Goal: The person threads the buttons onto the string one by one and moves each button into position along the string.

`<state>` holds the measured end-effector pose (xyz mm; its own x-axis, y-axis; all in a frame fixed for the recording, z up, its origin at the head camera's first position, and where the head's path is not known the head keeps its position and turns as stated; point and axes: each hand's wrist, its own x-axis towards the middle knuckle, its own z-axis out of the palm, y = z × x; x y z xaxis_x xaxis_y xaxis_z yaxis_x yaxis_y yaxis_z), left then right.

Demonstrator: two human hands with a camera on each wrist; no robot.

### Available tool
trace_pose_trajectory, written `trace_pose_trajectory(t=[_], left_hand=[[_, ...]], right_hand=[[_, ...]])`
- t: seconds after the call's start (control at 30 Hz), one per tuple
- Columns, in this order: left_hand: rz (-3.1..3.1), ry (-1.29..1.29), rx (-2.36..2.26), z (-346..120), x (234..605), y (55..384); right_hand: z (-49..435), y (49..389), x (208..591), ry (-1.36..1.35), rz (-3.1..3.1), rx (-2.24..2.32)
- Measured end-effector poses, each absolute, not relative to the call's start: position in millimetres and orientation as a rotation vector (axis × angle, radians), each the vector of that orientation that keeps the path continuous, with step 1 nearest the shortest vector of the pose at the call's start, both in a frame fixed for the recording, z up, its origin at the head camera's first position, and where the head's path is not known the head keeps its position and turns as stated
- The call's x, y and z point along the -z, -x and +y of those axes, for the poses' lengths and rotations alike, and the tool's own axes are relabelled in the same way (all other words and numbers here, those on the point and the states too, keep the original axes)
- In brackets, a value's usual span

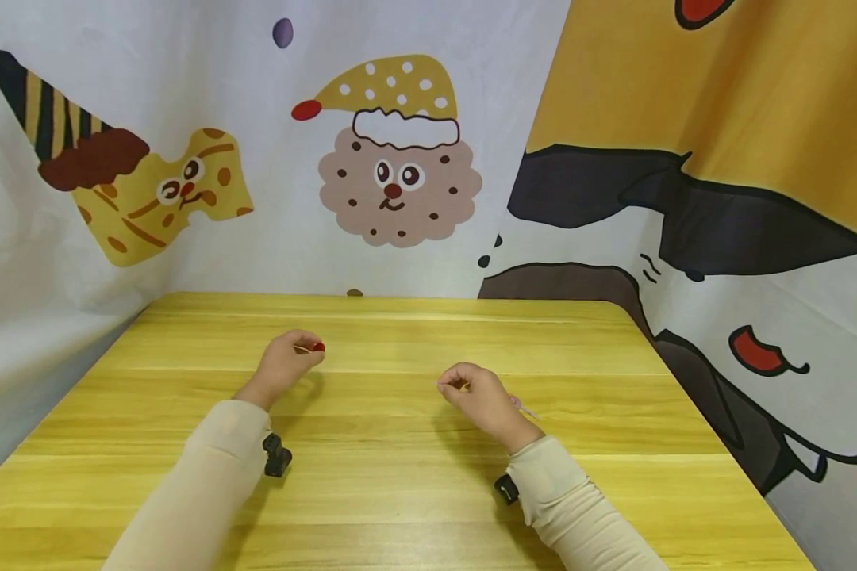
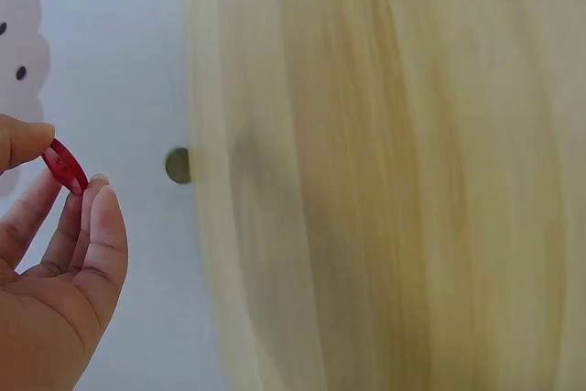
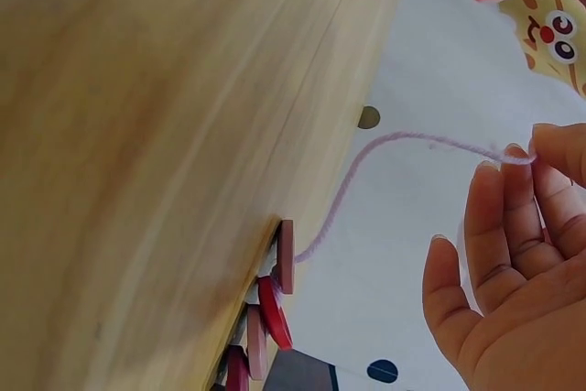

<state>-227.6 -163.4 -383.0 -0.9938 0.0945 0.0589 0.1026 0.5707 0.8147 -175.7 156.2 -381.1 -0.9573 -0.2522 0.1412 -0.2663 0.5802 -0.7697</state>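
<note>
Between thumb and fingertips, my left hand (image 1: pixel 280 366) pinches a small red button (image 2: pixel 66 168), a thin round disc seen nearly edge-on in the left wrist view. This hand is held above the table's far left part. My right hand (image 1: pixel 487 403) pinches one end of a lilac yarn (image 3: pixel 403 136) above the table, to the right of the left hand. The yarn curves down to a row of flat pieces in the right wrist view: a pink one (image 3: pixel 287 256), a red one (image 3: pixel 275 314) and others. Whether the yarn passes through them cannot be seen.
A wooden table (image 1: pixel 371 476) with yellow grain lies under both hands. Behind it hangs a cartoon-printed curtain (image 1: pixel 243 71). A black wrist camera (image 1: pixel 276 456) sits on the left sleeve, another camera (image 1: pixel 506 488) on the right one.
</note>
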Motion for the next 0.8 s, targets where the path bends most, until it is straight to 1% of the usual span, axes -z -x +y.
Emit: trace_pose_trajectory(t=[0.57, 0.8], left_hand=[[-2.702, 0.218, 1.583, -133, 378, 215], [-2.654, 0.249, 1.652, -120, 378, 208]], right_hand=[[157, 175, 378, -0.418, -2.81, -1.42], [158, 175, 376, -0.45, -2.806, -1.454]])
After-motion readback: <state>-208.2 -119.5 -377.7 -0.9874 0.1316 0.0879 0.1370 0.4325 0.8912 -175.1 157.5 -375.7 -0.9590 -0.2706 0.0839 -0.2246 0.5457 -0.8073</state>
